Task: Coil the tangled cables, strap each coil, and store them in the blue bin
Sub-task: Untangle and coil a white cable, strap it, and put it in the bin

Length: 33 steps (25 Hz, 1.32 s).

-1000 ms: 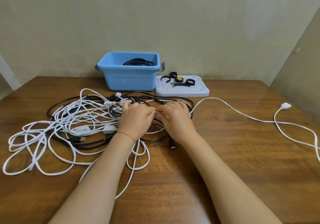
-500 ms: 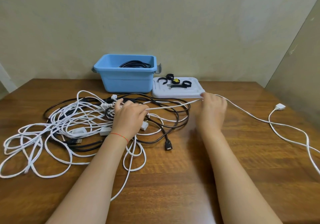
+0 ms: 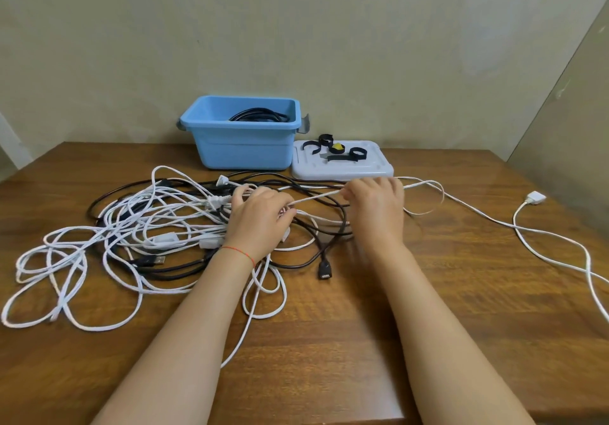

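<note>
Wooden worktop (image 3: 428,293): right hand (image 3: 375,209) swung back in toward the left hand (image 3: 260,215), fingers of both pinching the white cable (image 3: 318,195), now looped at 3 o'clock, blue bin (image 3: 244,141) at 12 o'clock, so coiling's just started.

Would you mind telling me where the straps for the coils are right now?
In the head view, the black straps lie on the grey lid, just right of the blue bin, beyond both hands.

One bin (image 3: 244,148), one lid (image 3: 342,167), two hands.
</note>
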Tool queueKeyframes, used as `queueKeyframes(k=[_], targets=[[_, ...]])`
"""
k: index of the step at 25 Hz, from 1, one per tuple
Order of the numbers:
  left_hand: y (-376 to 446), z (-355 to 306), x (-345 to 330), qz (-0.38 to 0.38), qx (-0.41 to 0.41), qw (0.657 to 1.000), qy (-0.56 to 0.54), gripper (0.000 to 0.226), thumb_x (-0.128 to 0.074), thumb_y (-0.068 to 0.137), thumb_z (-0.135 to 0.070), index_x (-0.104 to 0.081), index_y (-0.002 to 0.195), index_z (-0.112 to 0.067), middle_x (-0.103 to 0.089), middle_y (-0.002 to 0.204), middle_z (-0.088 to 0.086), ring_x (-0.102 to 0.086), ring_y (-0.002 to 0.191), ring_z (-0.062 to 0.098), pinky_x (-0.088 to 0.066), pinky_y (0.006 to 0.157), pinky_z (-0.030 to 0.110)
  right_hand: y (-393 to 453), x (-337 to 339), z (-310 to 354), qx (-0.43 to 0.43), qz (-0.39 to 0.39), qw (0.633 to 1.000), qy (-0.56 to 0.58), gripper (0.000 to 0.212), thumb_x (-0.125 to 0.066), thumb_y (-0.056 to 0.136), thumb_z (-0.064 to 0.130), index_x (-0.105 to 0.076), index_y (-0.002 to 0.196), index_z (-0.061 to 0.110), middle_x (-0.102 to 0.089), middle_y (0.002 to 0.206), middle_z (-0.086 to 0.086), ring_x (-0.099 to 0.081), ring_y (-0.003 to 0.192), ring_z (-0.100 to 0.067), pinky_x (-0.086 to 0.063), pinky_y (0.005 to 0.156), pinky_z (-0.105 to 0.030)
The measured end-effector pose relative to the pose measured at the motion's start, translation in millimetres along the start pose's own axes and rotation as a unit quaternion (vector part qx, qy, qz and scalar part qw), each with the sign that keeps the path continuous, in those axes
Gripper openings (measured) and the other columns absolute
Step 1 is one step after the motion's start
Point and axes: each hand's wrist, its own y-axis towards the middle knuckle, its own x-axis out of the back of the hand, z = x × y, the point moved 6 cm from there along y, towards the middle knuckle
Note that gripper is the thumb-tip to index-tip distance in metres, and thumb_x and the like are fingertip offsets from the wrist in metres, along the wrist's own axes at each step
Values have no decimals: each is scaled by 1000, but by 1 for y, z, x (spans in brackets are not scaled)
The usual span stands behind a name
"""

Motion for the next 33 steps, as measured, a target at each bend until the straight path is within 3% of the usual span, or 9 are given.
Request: queueKeyframes(k=[3, 6, 10, 14, 17, 23, 27, 31, 33], targets=[[-1, 11, 3, -11, 36, 999, 25, 30, -62, 90, -44, -62, 120, -35, -51, 137, -3, -37, 134, 19, -21, 114, 49, 2, 10, -7, -40, -51, 998, 13, 15, -63, 93, 16, -67, 78, 16, -65, 73, 0, -55, 74, -26, -36, 96, -40], [-1, 27, 9, 18, 103, 994, -9, 57, -60, 84, -66, -51, 133, -36, -47, 140, -4, -39, 135, 21, -26, 111, 50, 3, 13, -9, -53, -31, 998, 31, 14, -60, 91, 4, -70, 88, 13, -66, 77, -3, -57, 76, -27, -38, 93, -37], [1, 34, 16, 19, 154, 980, -125, 17, -58, 94, -40, -52, 105, -29, -52, 107, -10, -55, 108, 18, -35, 105, 47, -5, -6, 18, -45, 140, 985, 92, 26, -54, 93, 12, -68, 115, 13, -67, 105, -5, -59, 99, -27, -50, 87, -41], [-2, 45, 18, 90, 150, 970, -172, 16, -72, 82, -41, -60, 90, -34, -46, 116, -9, -50, 113, 15, -41, 103, 42, -16, -17, 78, 37, 248, 953, 173, 26, -57, 97, 28, -63, 120, 16, -62, 108, 0, -56, 99, -15, -50, 83, -30], [-4, 47, 16, 129, 144, 968, -161, 15, -78, 79, -45, -67, 82, -36, -44, 120, -12, -42, 117, 9, -37, 106, 39, -11, -22, 93, 2, 260, 955, 140, 21, -55, 99, 33, -63, 112, 18, -64, 97, 1, -60, 88, -16, -52, 74, -30], [6, 53, 54, -133, 204, 964, -107, 26, -58, 96, -37, -73, 93, -16, -62, 105, 4, -59, 99, 26, -48, 88, 41, 6, -18, 99, -56, 266, 944, 189, 17, -58, 98, 37, -69, 102, 24, -66, 86, 8, -61, 78, -12, -57, 73, -34], [13, 60, 54, -63, 254, 965, -19, 28, -57, 96, -42, -74, 100, -21, -66, 107, 6, -56, 106, 29, -46, 88, 42, 6, -3, 94, -114, 237, 868, 421, 13, -62, 96, 29, -72, 95, 21, -68, 84, 2, -63, 80, -15, -53, 73, -29], [13, 44, 67, -99, 172, 969, -145, 15, -62, 92, -26, -72, 103, -23, -65, 108, 1, -57, 106, 22, -50, 93, 41, 9, 3, 74, -145, 227, 895, 356, 12, -64, 95, 29, -71, 89, 21, -65, 78, 3, -58, 73, -10, -44, 63, -25], [11, 18, 63, -24, 101, 973, -204, 13, -64, 92, -27, -74, 99, -27, -67, 100, -7, -60, 99, 14, -51, 91, 37, 11, 4, 69, -142, 222, 912, 314, 9, -65, 95, 28, -70, 89, 23, -64, 77, 7, -57, 73, -6, -40, 60, -22]])
